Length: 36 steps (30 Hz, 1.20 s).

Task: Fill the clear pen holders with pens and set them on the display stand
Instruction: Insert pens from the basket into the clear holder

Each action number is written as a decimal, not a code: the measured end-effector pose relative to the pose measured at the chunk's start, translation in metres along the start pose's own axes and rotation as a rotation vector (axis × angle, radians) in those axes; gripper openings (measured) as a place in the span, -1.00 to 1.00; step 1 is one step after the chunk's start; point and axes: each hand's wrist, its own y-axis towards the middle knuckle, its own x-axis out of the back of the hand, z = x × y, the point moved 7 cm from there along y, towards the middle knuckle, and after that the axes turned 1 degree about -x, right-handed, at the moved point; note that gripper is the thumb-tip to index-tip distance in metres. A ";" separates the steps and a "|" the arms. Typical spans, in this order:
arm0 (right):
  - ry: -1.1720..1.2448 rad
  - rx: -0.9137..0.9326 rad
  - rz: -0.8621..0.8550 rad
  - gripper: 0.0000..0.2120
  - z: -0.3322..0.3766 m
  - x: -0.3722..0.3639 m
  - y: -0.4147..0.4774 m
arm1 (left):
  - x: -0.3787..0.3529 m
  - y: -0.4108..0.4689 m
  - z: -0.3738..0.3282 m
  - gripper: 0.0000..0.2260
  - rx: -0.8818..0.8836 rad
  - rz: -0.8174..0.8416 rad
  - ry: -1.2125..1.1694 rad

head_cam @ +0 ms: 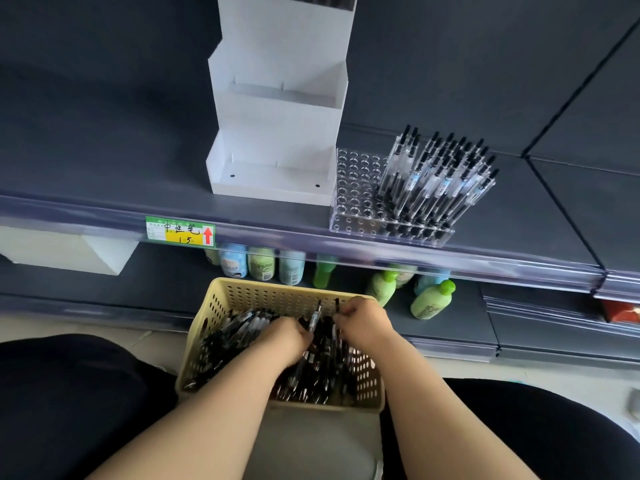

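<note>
**A:** Where are the hands?

**B:** Down in the basket (pixel 221 306), among the loose pens (pixel 239 337). The left hand (pixel 285 336) has its fingers curled round a small bunch. The right hand (pixel 362 323) pinches one or two more, ends pointing up.

**A:** And the pen holder?

**B:** The pen holder (pixel 356 188) sits on the shelf (pixel 519 202), touching or just beside the white display stand (pixel 277 133). Its right half already carries pens, all leaning the same way. The holes on its left are bare.

**A:** So how should this pick go?

**B:** I'd keep the bunch small. A fistful looks likely to snag clips and drag strays over the rim. Turn every pen the same way before lifting, so each one drops straight into a hole without fumbling.

**A:** Which holes come first?

**B:** The row next to the filled ones, working leftward, I think. That way the hand comes in over empty holes and doesn't knock the pens already standing there.
</note>
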 end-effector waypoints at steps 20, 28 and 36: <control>0.423 0.518 -0.509 -0.97 0.113 0.172 -0.096 | 0.156 -0.109 -0.091 -0.89 -0.674 -0.411 -0.642; 0.269 0.559 -0.759 -0.97 0.151 0.248 -0.088 | 0.207 -0.100 -0.139 -0.84 -0.829 -0.504 -0.671; 0.313 0.546 -0.860 -0.89 0.136 0.259 -0.088 | 0.219 -0.085 -0.155 -0.88 -0.869 -0.511 -0.725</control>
